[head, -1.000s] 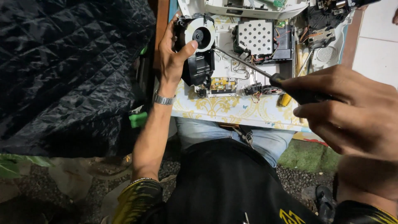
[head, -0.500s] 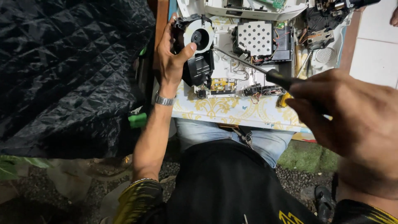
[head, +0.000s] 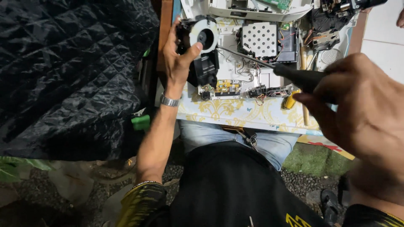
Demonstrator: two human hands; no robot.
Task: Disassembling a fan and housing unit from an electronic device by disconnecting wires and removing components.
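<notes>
Left hand (head: 179, 59) grips the fan (head: 203, 35); right hand (head: 362, 109) holds a screwdriver (head: 269, 66) whose tip could slip into wires on the board (head: 252, 80).

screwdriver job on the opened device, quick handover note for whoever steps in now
Left hand grips the black fan unit at the opened device's left edge.
Right hand holds the black-handled screwdriver, tip down among the inner parts beside the perforated metal plate.
Done: cover off, insides exposed.
Left: the fan unit is not yet lifted clear.
</notes>
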